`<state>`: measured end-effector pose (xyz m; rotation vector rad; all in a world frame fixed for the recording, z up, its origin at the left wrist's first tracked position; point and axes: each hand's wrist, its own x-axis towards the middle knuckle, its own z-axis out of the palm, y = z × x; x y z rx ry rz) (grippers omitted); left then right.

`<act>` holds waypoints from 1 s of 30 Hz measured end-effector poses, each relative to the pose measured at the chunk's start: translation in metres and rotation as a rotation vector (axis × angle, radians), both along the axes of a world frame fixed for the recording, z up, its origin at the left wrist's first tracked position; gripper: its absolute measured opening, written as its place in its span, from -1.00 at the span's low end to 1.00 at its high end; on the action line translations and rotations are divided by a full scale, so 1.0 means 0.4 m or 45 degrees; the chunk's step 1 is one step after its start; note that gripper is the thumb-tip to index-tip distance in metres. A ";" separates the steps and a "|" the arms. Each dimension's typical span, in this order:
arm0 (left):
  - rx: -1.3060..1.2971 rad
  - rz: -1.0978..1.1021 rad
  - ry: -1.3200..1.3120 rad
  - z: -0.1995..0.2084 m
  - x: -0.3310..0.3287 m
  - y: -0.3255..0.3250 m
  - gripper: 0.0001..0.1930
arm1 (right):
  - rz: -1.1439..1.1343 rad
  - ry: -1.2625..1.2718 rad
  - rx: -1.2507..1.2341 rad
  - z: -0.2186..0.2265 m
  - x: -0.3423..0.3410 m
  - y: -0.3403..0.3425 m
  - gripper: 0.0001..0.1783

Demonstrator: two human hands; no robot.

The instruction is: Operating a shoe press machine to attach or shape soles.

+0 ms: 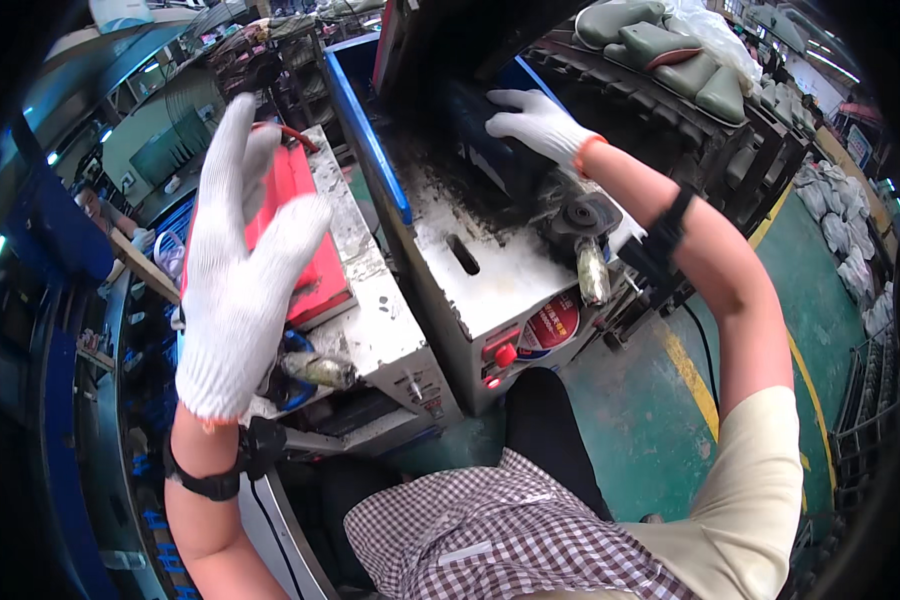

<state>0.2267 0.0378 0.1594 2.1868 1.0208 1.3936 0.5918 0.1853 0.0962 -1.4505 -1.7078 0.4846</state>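
My left hand (240,270), in a white knit glove, is raised with its fingers stretched out and the thumb apart. It hangs in front of a red box-shaped part (320,283) on a white machine top, and I see nothing in it. My right hand (542,125), gloved the same way, reaches into a sooty machine bay between blue side panels (368,140). Its fingers are stretched out beside a dark, smooth piece (485,150). Whether they touch it is hard to tell in the shadow.
A tape-wrapped handle (592,272) sticks out below a dark round fitting (582,216), with another wrapped handle (318,370) at left. A red button (505,355) is on the machine front. Grey-green shoes (670,58) line a rack at far right. Another person (105,215) is at far left.
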 end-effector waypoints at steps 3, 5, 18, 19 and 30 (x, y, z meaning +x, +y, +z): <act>0.139 -0.025 -0.009 0.016 0.035 0.093 -0.10 | -0.153 -0.214 -0.060 -0.039 0.045 0.184 -0.08; 0.219 -0.011 0.116 0.014 0.064 0.132 -0.07 | -0.204 -0.374 -0.142 -0.088 0.055 0.223 0.00; 0.953 0.215 0.378 0.272 0.318 0.470 -0.34 | 0.134 -0.949 -0.415 -0.065 0.057 0.175 0.12; 1.170 0.213 0.603 0.305 0.336 0.555 -0.36 | 0.120 -0.954 -0.428 -0.058 0.070 0.154 0.12; 0.561 0.192 1.030 0.475 0.461 0.520 -0.41 | 0.378 -0.769 0.350 -0.095 -0.011 -0.458 -0.54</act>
